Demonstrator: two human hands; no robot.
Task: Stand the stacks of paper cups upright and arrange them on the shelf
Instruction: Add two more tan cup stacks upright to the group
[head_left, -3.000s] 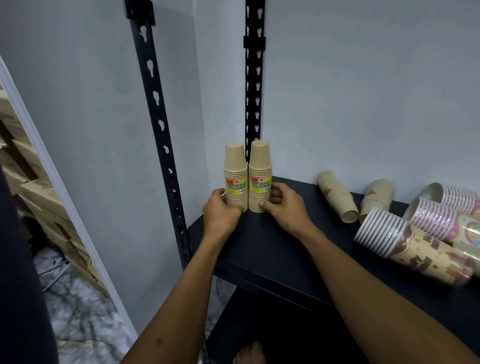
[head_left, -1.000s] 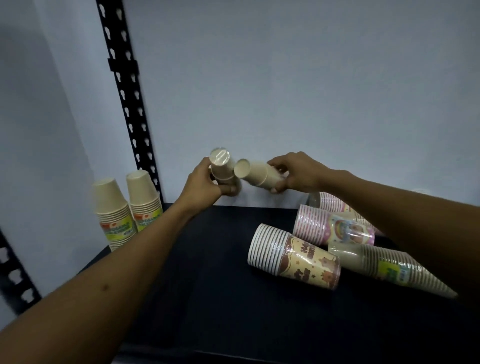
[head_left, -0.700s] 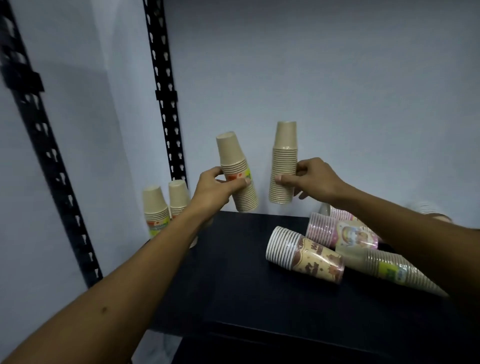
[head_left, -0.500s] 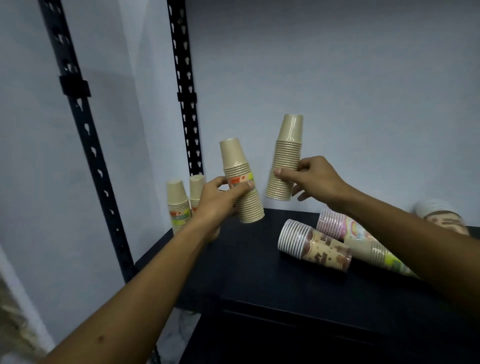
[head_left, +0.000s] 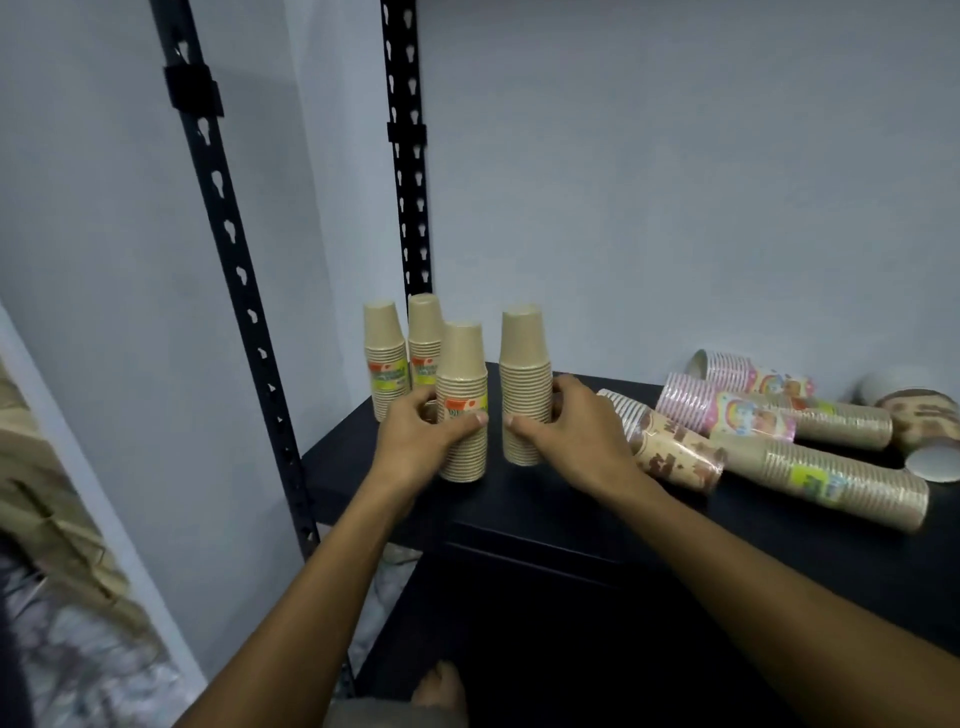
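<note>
2 kraft cup stacks stand upright mid-frame on the black shelf, in front of 2 already placed. left hand and right hand wrap fingers around them; setting-down step. next: release, reach the toppled stacks at right.

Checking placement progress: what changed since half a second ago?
Both held tan cup stacks came down from mid-air and now stand upright on the black shelf, in front of the two stacks placed before. The left hand still grips its labelled stack; the right hand still grips the plain one. The patterned stacks on the right still lie on their sides.
</note>
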